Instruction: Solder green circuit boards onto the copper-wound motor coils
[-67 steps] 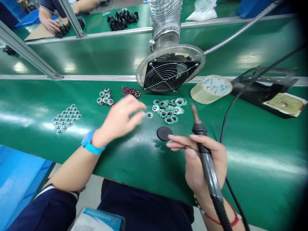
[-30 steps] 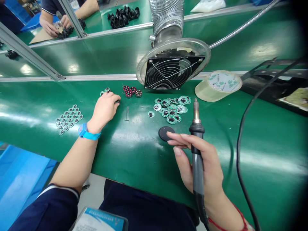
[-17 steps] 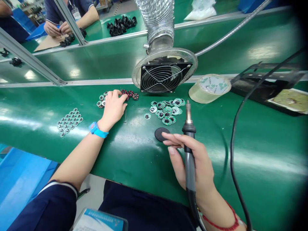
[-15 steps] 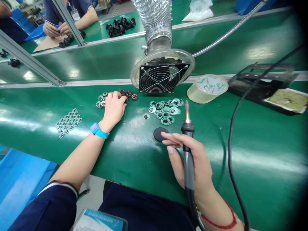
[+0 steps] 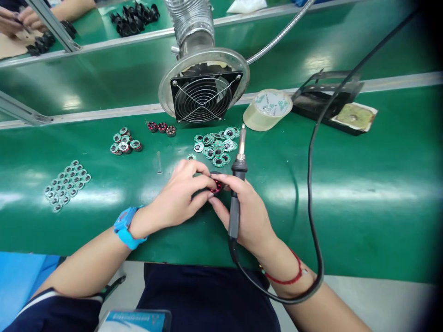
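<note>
My left hand (image 5: 180, 193) has its fingertips closed round a small red-wound coil (image 5: 217, 186), which sits at the round black disc (image 5: 216, 174); my fingers hide most of both. A soldering iron (image 5: 234, 214) rests upright in my right hand (image 5: 252, 214), its tip pointing away from me. The thumb and fingertips of that hand meet the coil from the right. Just beyond lies a loose pile of round green circuit boards (image 5: 218, 150). Three more red coils (image 5: 162, 127) stand in a row farther back, left of the pile.
Coils topped with green boards (image 5: 124, 143) form a cluster at left, near a flat panel of round boards (image 5: 67, 184). A fan on a duct (image 5: 204, 99) hangs behind the pile. Tape roll (image 5: 268, 110) and iron stand (image 5: 332, 110) are at right; the iron's cord (image 5: 309, 193) loops beside my arm.
My left hand has come right from the coils at the back, bringing one to the black disc. My right fingertips have closed in on it. The whole view has shifted.
</note>
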{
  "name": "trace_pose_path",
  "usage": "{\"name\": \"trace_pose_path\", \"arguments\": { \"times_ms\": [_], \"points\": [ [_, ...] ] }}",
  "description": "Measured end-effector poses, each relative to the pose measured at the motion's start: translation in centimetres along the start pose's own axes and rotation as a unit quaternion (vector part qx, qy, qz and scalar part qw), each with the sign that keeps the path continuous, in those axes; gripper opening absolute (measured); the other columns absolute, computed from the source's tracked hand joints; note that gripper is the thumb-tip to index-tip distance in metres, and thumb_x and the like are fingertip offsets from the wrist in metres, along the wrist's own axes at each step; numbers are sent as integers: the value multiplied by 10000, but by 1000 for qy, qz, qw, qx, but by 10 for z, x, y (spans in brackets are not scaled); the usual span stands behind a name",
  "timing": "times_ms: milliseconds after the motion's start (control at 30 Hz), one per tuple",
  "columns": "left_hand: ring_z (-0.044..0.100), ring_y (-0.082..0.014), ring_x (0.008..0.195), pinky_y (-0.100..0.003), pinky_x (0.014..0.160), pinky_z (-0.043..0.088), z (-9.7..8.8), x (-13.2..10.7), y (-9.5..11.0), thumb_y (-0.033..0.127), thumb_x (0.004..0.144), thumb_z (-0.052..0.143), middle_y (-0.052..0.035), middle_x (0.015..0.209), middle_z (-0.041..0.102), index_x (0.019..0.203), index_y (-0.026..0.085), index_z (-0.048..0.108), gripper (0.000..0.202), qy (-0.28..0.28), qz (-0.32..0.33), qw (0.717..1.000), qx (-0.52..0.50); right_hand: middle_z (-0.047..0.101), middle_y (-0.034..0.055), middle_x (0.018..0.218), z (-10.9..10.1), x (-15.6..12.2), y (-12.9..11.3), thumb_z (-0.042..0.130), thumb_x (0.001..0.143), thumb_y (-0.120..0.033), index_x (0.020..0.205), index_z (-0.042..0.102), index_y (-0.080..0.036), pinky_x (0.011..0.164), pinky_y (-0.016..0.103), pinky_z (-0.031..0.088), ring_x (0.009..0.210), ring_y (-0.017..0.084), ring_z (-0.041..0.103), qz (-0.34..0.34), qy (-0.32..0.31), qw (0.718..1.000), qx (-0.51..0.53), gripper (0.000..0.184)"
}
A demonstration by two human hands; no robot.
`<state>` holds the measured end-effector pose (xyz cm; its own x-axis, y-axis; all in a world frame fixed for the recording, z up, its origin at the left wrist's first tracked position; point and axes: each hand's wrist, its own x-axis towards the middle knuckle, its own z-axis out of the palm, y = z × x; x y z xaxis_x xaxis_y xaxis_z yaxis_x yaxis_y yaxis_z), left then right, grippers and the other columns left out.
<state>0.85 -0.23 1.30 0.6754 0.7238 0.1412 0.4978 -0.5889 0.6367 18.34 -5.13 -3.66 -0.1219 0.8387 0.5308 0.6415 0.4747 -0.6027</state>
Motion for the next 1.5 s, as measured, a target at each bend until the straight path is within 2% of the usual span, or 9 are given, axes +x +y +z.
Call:
{"name": "trace_pose_path", "arguments": {
  "times_ms": [133, 433, 633, 1000, 1100, 1267, 1367, 1433, 1500],
  "points": [
    [504, -149, 946, -298, 823, 445, -1, -1, -1, 272, 893, 584, -50, 1010, 545, 1041, 167, 541, 186, 36, -66, 990, -119, 675, 62, 1112, 1, -2, 0, 617, 826, -97, 1271, 434, -261, 841, 375, 579, 1002, 201, 660, -7, 36, 999, 26, 508],
    [408, -91, 645, -245, 618, 328, 11, 3, 6, 226, 923, 453, 28, 662, 447, 648, 164, 414, 285, -3, -150, 975, -167, 652, 87, 1109, 4, -3, 3, 596, 812, -58, 1285, 436, -261, 849, 390, 588, 1035, 201, 653, -46, 3, 998, 46, 539],
    [438, -89, 624, -242, 596, 351, 1, 6, -4, 348, 892, 476, 26, 651, 479, 692, 159, 490, 275, 60, -244, 919, -304, 646, 115, 1130, 3, -4, 4, 631, 776, -13, 1316, 414, -231, 893, 390, 577, 1057, 198, 652, -55, 31, 996, 64, 621],
    [328, -66, 558, -219, 501, 278, 5, 3, 3, 321, 856, 535, 53, 592, 391, 681, 155, 509, 243, -71, -248, 921, -292, 664, 68, 1104, 2, -3, 2, 629, 821, -118, 1292, 415, -297, 804, 415, 582, 992, 224, 655, -43, 21, 999, -8, 547],
    [366, -67, 541, -218, 502, 307, -4, 5, 0, 303, 840, 547, 44, 575, 427, 673, 155, 523, 224, -68, -280, 902, -320, 661, 58, 1104, 1, -4, 3, 655, 818, -130, 1307, 403, -328, 796, 419, 570, 992, 238, 638, 5, 33, 999, -35, 585],
    [474, -95, 613, -244, 586, 393, -49, -5, 11, 257, 860, 562, 9, 656, 538, 680, 173, 538, 201, 48, -233, 925, -296, 649, 52, 1137, 7, -2, 9, 629, 849, -150, 1307, 389, -321, 800, 414, 558, 996, 236, 630, 40, 11, 999, -15, 545],
    [519, -109, 660, -247, 627, 433, -66, -38, 25, 265, 849, 625, 3, 753, 592, 820, 222, 624, 51, -114, -168, 933, -296, 662, 47, 1087, 10, 1, 15, 603, 863, -159, 1252, 429, -289, 799, 413, 556, 967, 231, 642, 38, -24, 999, -11, 446],
    [563, -139, 753, -265, 713, 460, -55, -72, 24, 297, 866, 602, -26, 859, 649, 908, 240, 644, 82, -344, -94, 863, -357, 666, 49, 1059, 10, 2, 19, 601, 858, -167, 1218, 456, -272, 818, 425, 553, 975, 237, 640, 59, -40, 997, -16, 401],
    [530, -136, 653, -255, 597, 437, -31, -111, 13, 503, 793, 640, -25, 739, 604, 827, 200, 622, 306, -438, -101, 782, -431, 660, 58, 1073, 8, 1, 20, 598, 848, -167, 1230, 451, -260, 851, 443, 548, 993, 240, 636, 83, -46, 996, -5, 420]
  ]
}}
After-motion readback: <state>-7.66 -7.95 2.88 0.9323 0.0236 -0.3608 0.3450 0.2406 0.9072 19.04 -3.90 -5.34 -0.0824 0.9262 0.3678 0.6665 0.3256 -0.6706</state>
